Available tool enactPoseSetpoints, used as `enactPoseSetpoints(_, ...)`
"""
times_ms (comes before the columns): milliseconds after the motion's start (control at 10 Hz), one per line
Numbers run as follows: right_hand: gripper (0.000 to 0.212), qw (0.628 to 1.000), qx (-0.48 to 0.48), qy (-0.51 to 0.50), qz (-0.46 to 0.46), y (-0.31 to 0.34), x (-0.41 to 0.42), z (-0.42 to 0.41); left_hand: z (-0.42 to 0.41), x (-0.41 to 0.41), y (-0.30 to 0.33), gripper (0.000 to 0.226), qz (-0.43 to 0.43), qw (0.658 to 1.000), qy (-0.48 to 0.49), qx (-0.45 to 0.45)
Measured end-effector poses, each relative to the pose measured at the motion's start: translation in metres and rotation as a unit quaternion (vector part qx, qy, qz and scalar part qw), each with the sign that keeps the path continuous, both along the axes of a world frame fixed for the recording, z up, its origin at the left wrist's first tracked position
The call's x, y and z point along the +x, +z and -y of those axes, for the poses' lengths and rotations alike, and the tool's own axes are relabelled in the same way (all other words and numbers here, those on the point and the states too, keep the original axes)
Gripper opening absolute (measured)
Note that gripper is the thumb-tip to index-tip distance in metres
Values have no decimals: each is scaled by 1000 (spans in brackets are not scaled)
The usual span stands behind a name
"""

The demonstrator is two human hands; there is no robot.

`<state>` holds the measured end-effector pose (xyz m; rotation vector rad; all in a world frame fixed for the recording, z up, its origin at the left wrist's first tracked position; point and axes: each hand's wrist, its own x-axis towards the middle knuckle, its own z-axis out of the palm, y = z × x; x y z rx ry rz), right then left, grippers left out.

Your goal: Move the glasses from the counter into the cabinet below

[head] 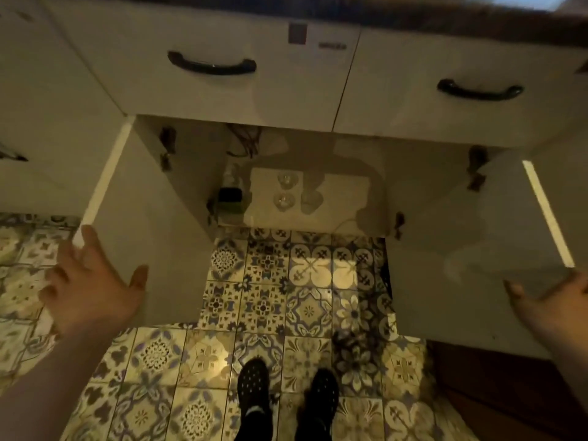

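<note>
Clear stemmed glasses (285, 190) in the white cabinet (318, 198) look fragile (hold by bowl); both hands' fingers (83, 246) spread, empty.

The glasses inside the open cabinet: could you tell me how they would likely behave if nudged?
The glasses look like clear, thin glassware, so probably fragile and light. They stand close together on the cabinet floor, so a nudge might knock one against another.
</note>
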<state>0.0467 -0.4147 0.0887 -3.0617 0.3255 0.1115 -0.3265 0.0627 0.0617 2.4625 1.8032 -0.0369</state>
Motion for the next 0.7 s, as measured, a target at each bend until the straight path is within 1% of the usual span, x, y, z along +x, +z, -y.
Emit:
enactPoseSetpoints(100,104,999,-8,-20,-37,6,-12,-25,30,24,3,107,25,1000,1,-9)
enactPoseSetpoints(200,107,999,-32,-1,-43,7,-36,-59,66,58,9,107,59,997,-1,-50)
enactPoseSetpoints(300,103,998,6,18,-63,7,-54,-103,93,95,12,108,105,988,-22,-113)
enactPoseSetpoints(400,98,991,84,56,-87,13,-66,-154,111,133,14,106,194,963,-48,-179)
enactPoseSetpoints(500,86,955,248,100,-128,26,-62,-202,115,169,18,93,242,934,-90,-248)
enactPoseSetpoints(600,53,852,475,87,-201,54,-41,-229,101,197,28,45,277,890,-156,-326)
enactPoseSetpoints(700,22,791,563,121,-206,93,-22,-218,78,195,56,16,321,872,-165,-330)
